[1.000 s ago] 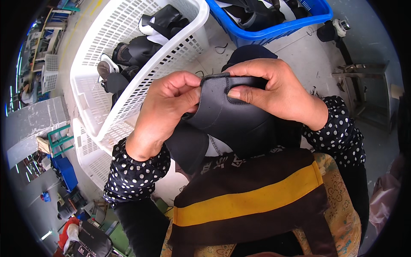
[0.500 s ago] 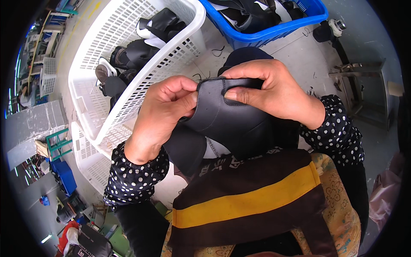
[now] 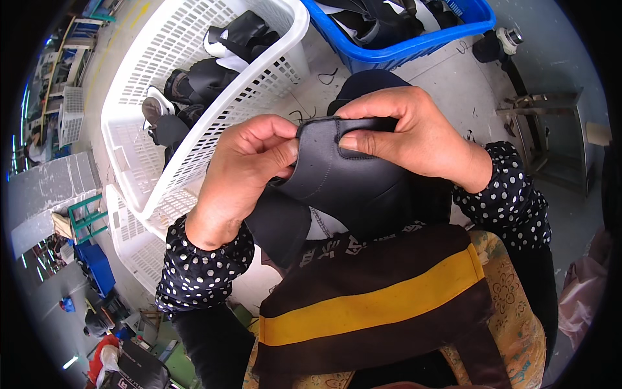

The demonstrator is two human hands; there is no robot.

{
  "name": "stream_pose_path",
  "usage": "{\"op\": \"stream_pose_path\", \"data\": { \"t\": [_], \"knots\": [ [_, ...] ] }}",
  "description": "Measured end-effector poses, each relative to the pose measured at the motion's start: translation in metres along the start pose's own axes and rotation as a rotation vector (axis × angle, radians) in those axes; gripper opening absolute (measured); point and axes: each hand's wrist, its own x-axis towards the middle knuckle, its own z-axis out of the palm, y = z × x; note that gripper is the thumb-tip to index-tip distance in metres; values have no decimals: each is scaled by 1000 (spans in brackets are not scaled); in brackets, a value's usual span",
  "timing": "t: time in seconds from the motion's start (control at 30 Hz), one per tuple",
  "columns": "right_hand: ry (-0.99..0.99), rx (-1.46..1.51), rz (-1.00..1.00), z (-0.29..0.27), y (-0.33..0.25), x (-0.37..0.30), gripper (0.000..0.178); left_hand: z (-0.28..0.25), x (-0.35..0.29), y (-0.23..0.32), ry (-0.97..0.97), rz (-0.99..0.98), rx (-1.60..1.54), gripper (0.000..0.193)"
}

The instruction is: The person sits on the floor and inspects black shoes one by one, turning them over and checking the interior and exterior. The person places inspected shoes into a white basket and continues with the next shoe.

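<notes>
A black leather shoe upper (image 3: 324,170) with a stitched seam and a pale lining is held up over my lap. My left hand (image 3: 243,159) pinches its left edge between thumb and forefinger. On the other side, my right hand (image 3: 408,133) grips the top rim, the thumb pressed on the near face beside a stitched edge and the fingers behind it. The fingertips behind the leather are hidden. Below, more of the black material and a strip of pale lining (image 3: 317,227) rest near a dark brown apron (image 3: 376,285) with a yellow band.
A white slotted basket (image 3: 217,139) with black and white shoe pieces stands at the front left. Ahead is a blue crate (image 3: 414,48) holding similar pieces. A metal stand (image 3: 551,142) is at the right. Loose black thread scraps (image 3: 328,76) lie on the floor.
</notes>
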Motion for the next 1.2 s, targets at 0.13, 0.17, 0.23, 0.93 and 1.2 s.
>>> {"op": "stream_pose_path", "data": {
  "t": [0.13, 0.17, 0.23, 0.93, 1.2],
  "knots": [
    [-22, 35, 116, -2, -4, 0, 28, 1, 0, 3, 25, -18, -22, 10],
    [-18, 58, 116, -2, -4, 0, 28, 0, 0, 4, 18, -20, -34, 11],
    [-9, 45, 147, -1, -5, 0, 28, -1, -1, 7, 5, -42, -52, 12],
    [28, 94, 71, 4, 0, 0, 23, 7, -4, 6, -14, 11, 77, 18],
    [18, 157, 109, 3, 2, 1, 21, 10, -4, 5, 21, -10, 18, 17]
  ]
}}
